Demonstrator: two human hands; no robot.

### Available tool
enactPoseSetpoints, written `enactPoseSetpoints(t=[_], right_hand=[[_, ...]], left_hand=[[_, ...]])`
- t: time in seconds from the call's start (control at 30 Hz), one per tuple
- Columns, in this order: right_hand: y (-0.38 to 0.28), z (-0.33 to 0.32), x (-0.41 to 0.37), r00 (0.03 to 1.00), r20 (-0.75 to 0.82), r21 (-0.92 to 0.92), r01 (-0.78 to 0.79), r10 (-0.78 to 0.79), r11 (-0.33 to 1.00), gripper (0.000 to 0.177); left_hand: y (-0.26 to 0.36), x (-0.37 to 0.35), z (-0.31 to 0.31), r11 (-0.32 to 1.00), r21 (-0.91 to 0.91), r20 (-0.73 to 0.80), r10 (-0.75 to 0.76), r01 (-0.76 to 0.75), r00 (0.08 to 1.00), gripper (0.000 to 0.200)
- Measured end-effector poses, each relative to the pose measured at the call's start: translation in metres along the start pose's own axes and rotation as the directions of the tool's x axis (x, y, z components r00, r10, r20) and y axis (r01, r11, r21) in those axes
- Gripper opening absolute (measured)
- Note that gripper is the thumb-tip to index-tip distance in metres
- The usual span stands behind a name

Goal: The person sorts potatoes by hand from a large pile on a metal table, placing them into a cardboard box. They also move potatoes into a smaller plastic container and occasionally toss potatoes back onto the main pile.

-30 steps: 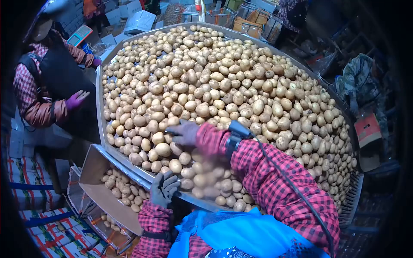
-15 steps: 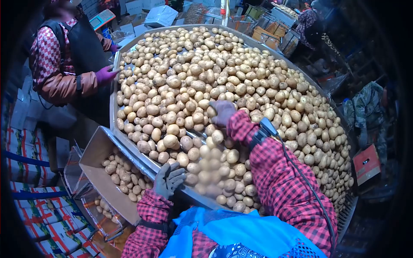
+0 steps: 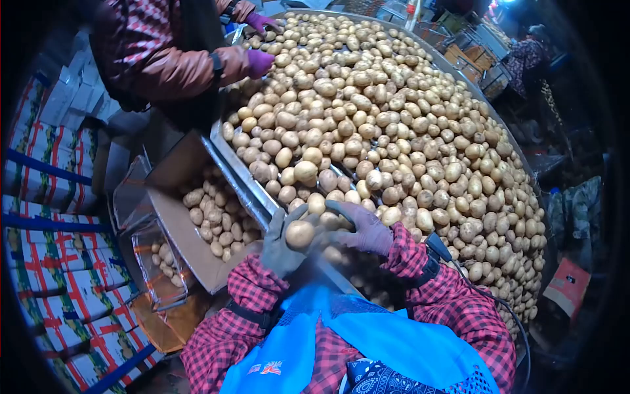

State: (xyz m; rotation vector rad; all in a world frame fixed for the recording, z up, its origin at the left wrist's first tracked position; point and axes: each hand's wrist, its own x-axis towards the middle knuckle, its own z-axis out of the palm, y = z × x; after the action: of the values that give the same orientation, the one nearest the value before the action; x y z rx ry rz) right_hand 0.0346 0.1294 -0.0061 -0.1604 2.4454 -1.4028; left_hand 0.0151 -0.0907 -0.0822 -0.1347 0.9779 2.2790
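Note:
A big round metal tray [image 3: 241,178] is heaped with pale brown potatoes [image 3: 394,125]. My left hand [image 3: 281,248], in a grey glove, is at the tray's near rim, curled around a single potato [image 3: 300,233]. My right hand [image 3: 365,228], in a purple-grey glove, lies cupped on the potatoes just right of it, fingers bent and spread over them. Both sleeves are red check, and a black band with a cable sits on my right wrist [image 3: 430,262].
An open cardboard box [image 3: 172,213] holding potatoes [image 3: 213,220] stands below the tray's left rim. Beside it is a clear plastic crate [image 3: 154,259]. Printed cartons [image 3: 49,276] are stacked at left. Another person's purple-gloved hand [image 3: 259,63] reaches onto the pile at top.
My right hand has drawn back from the middle of the pile to the near rim. My left hand has risen from the rim and now holds a potato. The view has swung left.

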Motion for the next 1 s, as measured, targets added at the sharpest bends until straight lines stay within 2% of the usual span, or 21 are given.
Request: enactPoseSetpoints(t=[0.07,0.13,0.17,0.23,0.27,0.3,0.33,0.37,0.43,0.47,0.5,0.53,0.57,0.63,0.7,0.77,0.8,0.83,0.9,0.97,1.0], right_hand=[[-0.005,0.014,-0.002,1.0,0.006,0.071,0.018,-0.019,0.997,0.067],[-0.01,0.028,-0.002,0.998,-0.054,0.148,0.039,-0.031,0.988,0.065],[-0.014,0.032,-0.003,0.998,-0.053,0.148,0.04,-0.032,0.988,0.065],[-0.023,0.039,-0.007,0.972,-0.229,0.112,0.087,-0.06,0.99,0.056],[-0.023,0.042,-0.007,0.971,-0.231,0.113,0.086,-0.058,0.99,0.056],[-0.022,0.043,-0.007,0.968,-0.204,0.109,0.169,-0.145,0.979,0.056],[-0.023,0.044,-0.008,0.957,-0.177,0.108,0.251,-0.23,0.962,0.056],[-0.025,0.043,-0.01,0.957,-0.18,0.108,0.249,-0.228,0.962,0.056],[-0.031,0.039,-0.015,0.989,-0.141,0.287,0.077,-0.038,0.955,0.056],[-0.042,0.039,-0.017,0.984,-0.137,0.551,-0.024,0.118,0.834,0.049],[-0.037,0.036,-0.019,0.981,-0.148,0.548,-0.025,0.126,0.836,0.049],[-0.028,0.028,-0.022,0.98,0.041,0.777,-0.152,0.192,0.611,0.046],[-0.031,0.022,-0.026,0.952,0.237,0.902,-0.289,0.192,0.32,0.046],[-0.038,0.034,-0.035,0.966,0.14,0.937,-0.199,0.216,0.286,0.049],[-0.032,0.041,-0.04,0.959,0.161,0.982,-0.178,0.234,0.054,0.05],[-0.04,0.039,-0.052,0.954,0.167,0.973,-0.2,0.25,0.111,0.051],[-0.045,0.04,-0.059,0.954,0.108,0.959,-0.174,0.279,0.226,0.049],[-0.037,0.044,-0.063,0.953,0.116,0.952,-0.186,0.279,0.241,0.048],[-0.02,0.052,-0.07,0.951,0.132,0.939,-0.21,0.278,0.273,0.045],[-0.025,0.058,-0.07,0.889,0.359,0.933,-0.344,0.285,-0.104,0.043],[-0.033,0.06,-0.068,0.87,0.361,0.933,-0.343,0.336,-0.113,0.04]], left_hand=[[0.005,-0.009,0.007,0.935,0.317,0.165,0.11,-0.159,0.98,0.061],[0.009,-0.015,0.013,0.834,0.489,0.245,0.15,-0.256,0.958,0.061],[0.011,-0.018,0.016,0.936,0.313,0.154,0.117,-0.161,0.981,0.059],[0.01,-0.025,0.016,0.991,0.117,0.072,0.062,-0.07,0.995,0.058],[0.007,-0.029,0.014,0.982,0.171,0.088,0.07,-0.085,0.994,0.058],[0.008,-0.031,0.011,0.974,-0.223,0.263,0.029,0.031,0.964,0.058],[0.013,-0.032,0.013,0.812,-0.523,0.429,-0.012,0.26,0.903,0.059],[0.014,-0.037,0.018,0.811,-0.522,0.431,-0.015,0.263,0.902,0.059],[0.015,-0.049,0.031,0.891,-0.372,0.3,-0.149,0.259,0.942,0.065],[0.019,-0.057,0.031,0.912,-0.326,0.236,-0.178,0.25,0.955,0.066],[0.018,-0.058,0.024,0.909,-0.324,0.247,-0.186,0.262,0.951,0.066],[0.015,-0.057,0.015,0.947,-0.238,0.149,-0.185,0.216,0.971,0.066],[0.009,-0.055,0.007,0.973,-0.147,0.051,-0.171,0.177,0.984,0.065],[-0.002,-0.05,0.005,0.982,-0.14,0.023,-0.126,0.128,0.992,0.067],[-0.007,-0.049,0.017,0.965,-0.256,0.027,-0.046,0.051,0.999,0.067],[-0.017,-0.048,0.031,0.969,-0.247,0.094,0.017,0.007,0.995,0.07],[-0.022,-0.049,0.038,0.991,-0.125,0.098,0.061,-0.048,0.993,0.065],[-0.026,-0.048,0.047,0.995,0.001,0.11,0.104,-0.104,0.989,0.061],[-0.025,-0.051,0.068,0.986,0.153,0.047,0.056,-0.063,0.997,0.068],[-0.042,-0.056,0.058,0.884,0.419,0.123,0.17,-0.206,0.978,0.071],[-0.043,-0.058,0.053,0.901,0.404,0.047,0.153,-0.159,0.987,0.071]])
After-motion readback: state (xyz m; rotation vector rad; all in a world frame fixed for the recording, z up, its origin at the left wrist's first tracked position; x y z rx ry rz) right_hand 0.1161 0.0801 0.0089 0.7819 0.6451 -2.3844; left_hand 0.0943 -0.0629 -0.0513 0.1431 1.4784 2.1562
